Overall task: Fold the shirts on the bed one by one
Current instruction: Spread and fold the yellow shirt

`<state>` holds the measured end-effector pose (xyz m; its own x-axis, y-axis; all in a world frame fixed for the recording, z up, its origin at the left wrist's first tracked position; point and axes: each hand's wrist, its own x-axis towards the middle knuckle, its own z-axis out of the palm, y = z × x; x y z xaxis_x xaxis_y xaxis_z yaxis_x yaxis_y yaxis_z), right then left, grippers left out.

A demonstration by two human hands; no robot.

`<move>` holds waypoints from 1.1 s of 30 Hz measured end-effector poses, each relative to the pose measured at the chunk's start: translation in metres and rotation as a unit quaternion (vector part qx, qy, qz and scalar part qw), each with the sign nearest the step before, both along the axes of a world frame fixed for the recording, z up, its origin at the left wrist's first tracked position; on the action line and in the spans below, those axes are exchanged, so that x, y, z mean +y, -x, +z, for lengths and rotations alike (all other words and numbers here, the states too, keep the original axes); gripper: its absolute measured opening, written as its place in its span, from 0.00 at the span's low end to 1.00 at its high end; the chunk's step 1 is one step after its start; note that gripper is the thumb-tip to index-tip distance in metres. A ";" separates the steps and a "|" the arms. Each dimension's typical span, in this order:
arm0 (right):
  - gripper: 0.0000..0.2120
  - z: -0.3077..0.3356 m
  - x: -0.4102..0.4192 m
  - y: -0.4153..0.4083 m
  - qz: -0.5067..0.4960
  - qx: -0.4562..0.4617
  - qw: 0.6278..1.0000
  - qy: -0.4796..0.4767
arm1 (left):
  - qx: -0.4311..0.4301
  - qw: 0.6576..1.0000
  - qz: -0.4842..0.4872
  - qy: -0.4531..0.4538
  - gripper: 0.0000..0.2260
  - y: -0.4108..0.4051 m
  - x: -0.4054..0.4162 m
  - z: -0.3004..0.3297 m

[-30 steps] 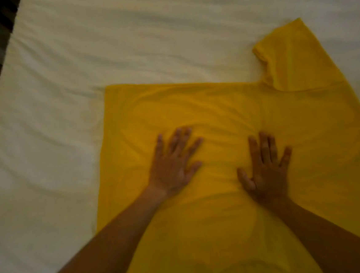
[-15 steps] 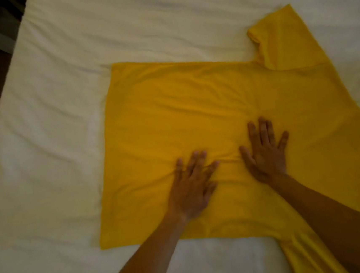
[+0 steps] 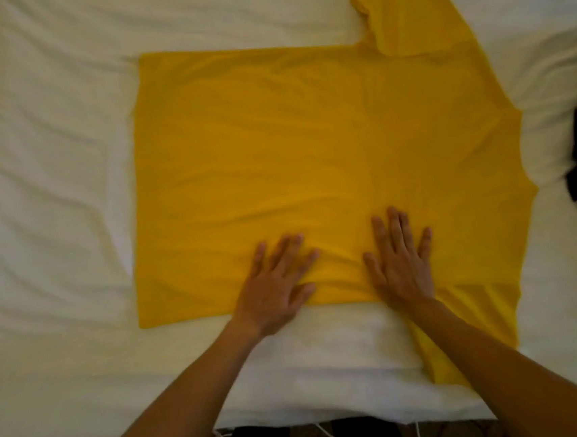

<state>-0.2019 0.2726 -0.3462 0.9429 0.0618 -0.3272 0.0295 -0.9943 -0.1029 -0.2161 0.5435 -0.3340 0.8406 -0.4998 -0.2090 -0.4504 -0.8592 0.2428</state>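
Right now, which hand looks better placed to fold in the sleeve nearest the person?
Probably the right hand. It lies flat on the yellow shirt just above the near sleeve, whose cloth runs beside that wrist. The left hand rests farther from it.

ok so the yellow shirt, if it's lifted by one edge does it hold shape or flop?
Likely flops: the thin yellow cotton shirt lies flat and follows the white bed sheet under it. It probably bunches when pushed, since ripples sit ahead of the left hand and right hand pressing it. Probably light; the far sleeve lies limp.
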 end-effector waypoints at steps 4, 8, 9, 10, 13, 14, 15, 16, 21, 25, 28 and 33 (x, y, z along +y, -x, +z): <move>0.35 0.010 -0.033 0.048 0.015 0.009 1.000 -0.008 | 0.022 0.879 0.472 -0.068 0.37 0.007 0.088 0.001; 0.43 0.020 -0.040 0.091 0.033 0.015 0.999 -0.015 | 0.009 0.969 0.245 -0.035 0.38 0.038 0.089 0.011; 0.46 0.023 -0.039 0.100 0.038 0.017 0.999 -0.018 | 0.011 0.990 0.138 -0.012 0.37 0.046 0.074 0.014; 0.48 0.027 -0.038 0.109 0.041 0.023 0.999 -0.019 | 0.018 0.998 0.064 0.001 0.36 0.051 0.059 0.015; 0.45 0.040 -0.037 0.138 0.001 0.049 0.999 -0.022 | 0.039 0.997 0.068 -0.008 0.33 0.062 0.027 0.012; 0.41 0.043 -0.041 0.143 -0.024 0.043 0.999 -0.019 | 0.037 0.995 0.091 -0.008 0.31 0.059 0.024 0.013; 0.38 0.046 -0.045 0.145 -0.046 0.036 0.998 -0.015 | 0.033 0.994 0.107 -0.009 0.29 0.057 0.024 0.012; 0.35 0.048 -0.050 0.146 -0.060 0.023 0.998 -0.014 | 0.028 0.993 0.118 -0.012 0.28 0.054 0.026 0.011; 0.22 0.067 -0.079 0.141 -0.093 -0.106 0.988 -0.069 | -0.016 0.997 0.072 -0.015 0.24 0.036 0.043 0.022; 0.15 0.107 -0.101 0.069 -0.189 0.008 0.981 -0.046 | -0.073 0.995 0.068 0.026 0.20 0.008 0.043 0.043; 0.15 0.125 -0.116 -0.021 -0.111 0.128 0.985 0.010 | -0.062 0.990 0.122 0.026 0.18 -0.031 0.032 0.066; 0.21 0.133 -0.089 -0.136 0.025 0.036 0.994 0.102 | 0.048 0.963 0.263 -0.045 0.09 -0.108 0.008 0.072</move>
<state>-0.0655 0.1840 -0.2132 0.9139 0.0340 -0.4044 0.0796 -0.9921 0.0965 -0.1079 0.5518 -0.2622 0.9473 0.0133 -0.3201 0.0733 -0.9816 0.1761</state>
